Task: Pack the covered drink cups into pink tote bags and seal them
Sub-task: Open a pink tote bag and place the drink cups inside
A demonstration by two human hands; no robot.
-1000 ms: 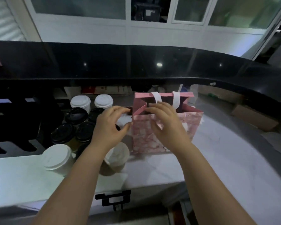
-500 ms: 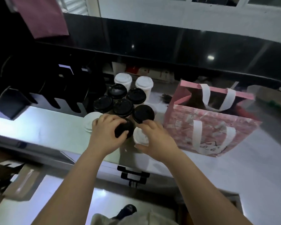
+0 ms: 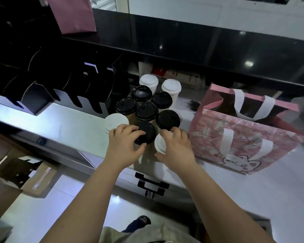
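A pink fabric tote bag (image 3: 212,132), printed with small pale patterns and a cartoon cat, has white strap handles. It stands upright on the tabletop (image 3: 253,193) with its mouth open. Left of the bag, ten lidded paper drink cups stand upright in a tight cluster. Nearest the bag is the front white-lidded cup (image 3: 160,143), gripped around its lid by the right hand (image 3: 175,148). Just left of it, the front black-lidded cup (image 3: 146,131) is gripped from above by the left hand (image 3: 125,142). Farther left stands a lone white-lidded cup (image 3: 117,121). Behind these are five more black-lidded cups (image 3: 147,111), and two white-lidded cups (image 3: 171,85) stand farthest back.
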